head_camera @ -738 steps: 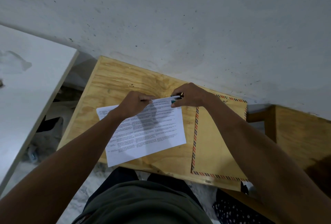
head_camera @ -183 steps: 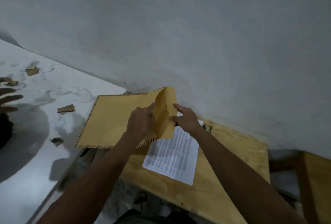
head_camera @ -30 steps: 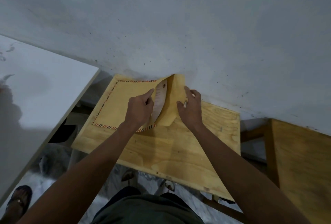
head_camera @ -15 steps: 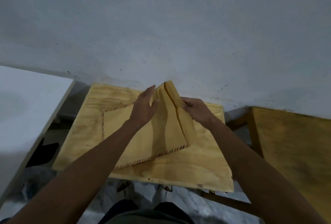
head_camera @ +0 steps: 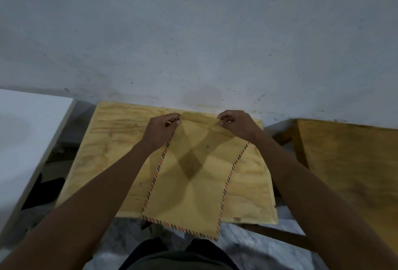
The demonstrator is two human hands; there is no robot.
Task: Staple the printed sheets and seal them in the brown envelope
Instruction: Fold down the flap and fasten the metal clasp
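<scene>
The brown envelope [head_camera: 193,185], edged with a red-and-blue striped border, lies lengthwise on the plywood table [head_camera: 107,151], its near end hanging over the front edge. Its flap [head_camera: 199,121] is at the far end, bent up. My left hand [head_camera: 160,132] pinches the flap's left corner and my right hand [head_camera: 237,126] pinches its right corner. The printed sheets are not visible; they went into the envelope earlier. No stapler is in sight.
A grey wall rises right behind the table. A white table [head_camera: 28,138] stands to the left and a second wooden table [head_camera: 349,166] to the right, with gaps between. My lap is below the front edge.
The envelope has been turned from slanting to lengthwise toward me and laid flat. Both hands have shifted to the flap's two corners at the far end.
</scene>
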